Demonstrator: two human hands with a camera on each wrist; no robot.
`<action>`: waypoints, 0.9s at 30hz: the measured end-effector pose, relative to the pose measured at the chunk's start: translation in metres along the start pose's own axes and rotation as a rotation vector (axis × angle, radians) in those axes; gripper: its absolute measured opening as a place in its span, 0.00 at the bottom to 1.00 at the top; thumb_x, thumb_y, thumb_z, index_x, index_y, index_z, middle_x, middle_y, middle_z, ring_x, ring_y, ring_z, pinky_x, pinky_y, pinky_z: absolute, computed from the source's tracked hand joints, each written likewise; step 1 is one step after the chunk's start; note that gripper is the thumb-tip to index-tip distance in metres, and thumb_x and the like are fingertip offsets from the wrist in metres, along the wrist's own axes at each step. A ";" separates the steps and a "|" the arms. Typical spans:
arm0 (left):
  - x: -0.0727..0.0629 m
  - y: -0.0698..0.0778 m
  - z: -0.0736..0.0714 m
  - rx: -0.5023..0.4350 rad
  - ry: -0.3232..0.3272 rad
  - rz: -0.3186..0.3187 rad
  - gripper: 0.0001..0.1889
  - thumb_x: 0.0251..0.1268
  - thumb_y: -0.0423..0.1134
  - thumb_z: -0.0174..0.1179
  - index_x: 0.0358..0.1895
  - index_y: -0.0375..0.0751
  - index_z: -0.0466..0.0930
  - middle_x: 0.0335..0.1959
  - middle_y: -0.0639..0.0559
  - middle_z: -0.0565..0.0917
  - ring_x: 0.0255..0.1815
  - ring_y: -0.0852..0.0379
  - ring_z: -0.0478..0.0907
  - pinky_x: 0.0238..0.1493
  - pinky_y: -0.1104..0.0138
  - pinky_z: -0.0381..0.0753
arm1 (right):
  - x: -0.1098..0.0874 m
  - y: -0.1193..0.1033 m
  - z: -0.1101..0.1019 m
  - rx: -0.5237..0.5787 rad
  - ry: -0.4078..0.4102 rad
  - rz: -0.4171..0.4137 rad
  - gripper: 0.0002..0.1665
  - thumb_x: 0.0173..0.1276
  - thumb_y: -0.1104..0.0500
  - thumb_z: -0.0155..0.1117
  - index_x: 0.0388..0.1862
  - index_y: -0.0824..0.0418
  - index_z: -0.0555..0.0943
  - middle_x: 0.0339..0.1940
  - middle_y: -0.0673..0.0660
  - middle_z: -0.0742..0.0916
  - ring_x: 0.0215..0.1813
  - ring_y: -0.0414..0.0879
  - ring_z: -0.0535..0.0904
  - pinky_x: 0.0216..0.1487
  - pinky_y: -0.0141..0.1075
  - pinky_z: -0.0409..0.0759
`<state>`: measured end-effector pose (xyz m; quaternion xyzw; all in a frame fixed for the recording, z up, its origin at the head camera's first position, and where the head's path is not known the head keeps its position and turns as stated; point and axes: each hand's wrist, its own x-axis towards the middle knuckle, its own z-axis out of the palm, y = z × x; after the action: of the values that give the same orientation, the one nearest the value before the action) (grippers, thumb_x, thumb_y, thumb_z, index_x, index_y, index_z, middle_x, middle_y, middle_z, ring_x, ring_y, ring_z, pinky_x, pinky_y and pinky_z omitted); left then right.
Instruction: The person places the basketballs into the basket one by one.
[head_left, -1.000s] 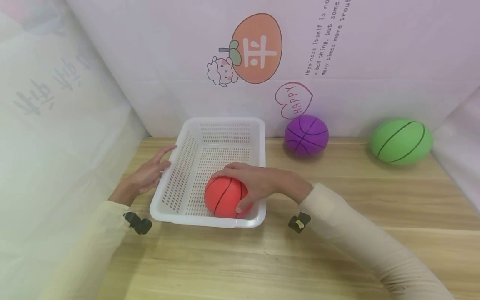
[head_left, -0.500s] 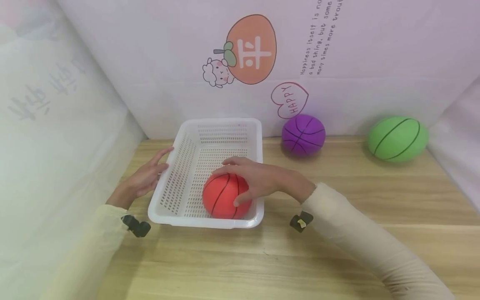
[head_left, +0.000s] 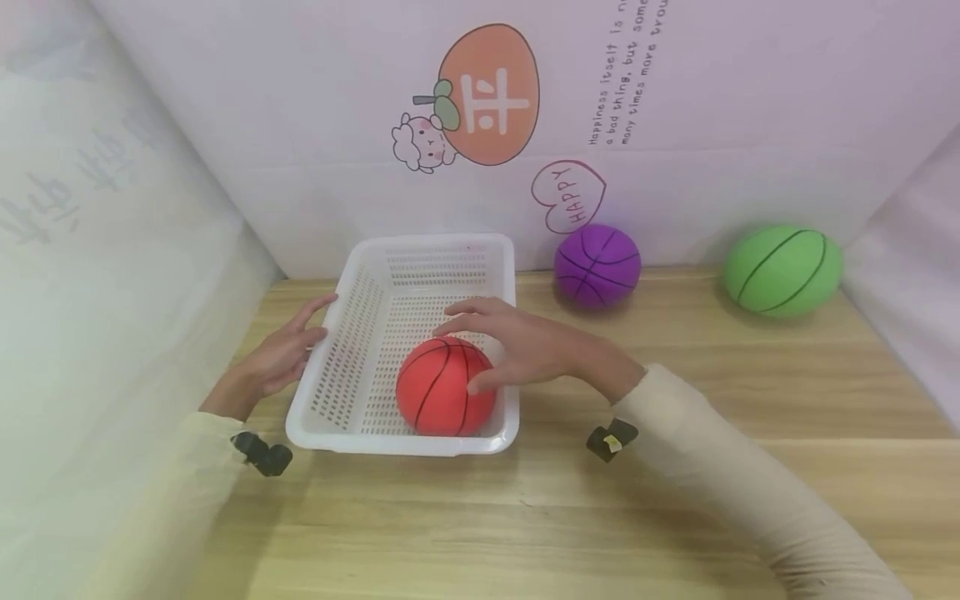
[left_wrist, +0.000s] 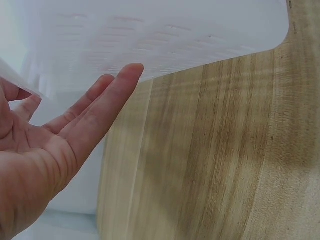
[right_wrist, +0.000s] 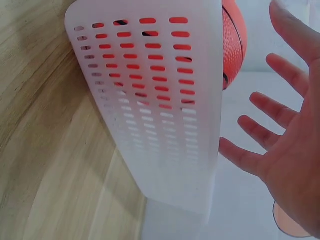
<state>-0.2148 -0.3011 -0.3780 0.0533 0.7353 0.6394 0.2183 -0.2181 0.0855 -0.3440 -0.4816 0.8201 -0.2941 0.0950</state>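
Note:
A red toy basketball sits in the near right corner of a white plastic basket. My right hand hovers over the basket's right rim with fingers spread. In the head view its thumb overlaps the ball; the right wrist view shows the fingers apart from the ball, holding nothing. At the basket's left side, my left hand touches the rim and outer wall. The left wrist view shows its fingers straight beside the wall. Whether the thumb hooks the rim is hard to tell.
A purple ball rests on the wooden table right of the basket, by the back wall sheet. A green ball lies farther right near the corner. A white sheet borders the left side.
My right hand has loosened from the red ball, spreading its fingers and rising slightly up and right. The ball stays in the basket. My left hand keeps its place; the whole view has shifted slightly.

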 end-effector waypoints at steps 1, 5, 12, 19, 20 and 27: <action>0.000 0.000 0.000 -0.002 0.001 -0.002 0.31 0.83 0.34 0.34 0.82 0.57 0.37 0.69 0.24 0.62 0.53 0.47 0.82 0.48 0.50 0.83 | -0.001 0.001 -0.001 0.008 0.010 -0.003 0.41 0.60 0.42 0.75 0.72 0.47 0.73 0.75 0.54 0.67 0.76 0.50 0.57 0.70 0.55 0.64; 0.000 0.002 0.000 0.005 0.000 -0.004 0.31 0.83 0.34 0.34 0.82 0.57 0.37 0.69 0.25 0.62 0.53 0.47 0.82 0.47 0.49 0.83 | -0.007 0.006 -0.004 0.060 0.071 -0.020 0.41 0.61 0.44 0.74 0.72 0.49 0.72 0.74 0.53 0.69 0.75 0.48 0.60 0.70 0.55 0.63; 0.000 0.003 0.001 0.015 -0.005 -0.005 0.31 0.83 0.34 0.34 0.82 0.57 0.37 0.69 0.24 0.62 0.51 0.47 0.83 0.47 0.49 0.84 | -0.019 0.010 -0.008 0.090 0.131 -0.018 0.41 0.61 0.45 0.75 0.72 0.50 0.72 0.72 0.52 0.71 0.72 0.48 0.65 0.63 0.53 0.73; 0.000 0.002 0.002 0.019 -0.012 -0.003 0.31 0.83 0.35 0.35 0.82 0.56 0.36 0.68 0.24 0.62 0.51 0.47 0.83 0.46 0.50 0.84 | -0.034 0.014 -0.014 0.116 0.150 -0.002 0.40 0.62 0.49 0.74 0.72 0.52 0.71 0.71 0.51 0.71 0.70 0.46 0.66 0.61 0.51 0.75; 0.000 0.002 0.002 0.019 -0.010 -0.003 0.31 0.83 0.35 0.35 0.82 0.56 0.36 0.68 0.24 0.62 0.51 0.47 0.83 0.46 0.50 0.84 | -0.036 0.014 -0.015 0.118 0.152 -0.004 0.40 0.63 0.49 0.74 0.72 0.53 0.71 0.71 0.51 0.72 0.70 0.46 0.66 0.61 0.51 0.75; -0.002 0.003 0.001 0.015 -0.012 -0.008 0.31 0.83 0.35 0.34 0.82 0.57 0.36 0.67 0.24 0.62 0.50 0.47 0.83 0.47 0.49 0.84 | -0.047 0.019 -0.021 0.124 0.176 -0.005 0.41 0.62 0.54 0.76 0.73 0.54 0.71 0.70 0.51 0.73 0.69 0.45 0.67 0.60 0.48 0.76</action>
<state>-0.2128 -0.2999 -0.3742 0.0556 0.7390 0.6327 0.2249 -0.2171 0.1407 -0.3438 -0.4489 0.8043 -0.3858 0.0517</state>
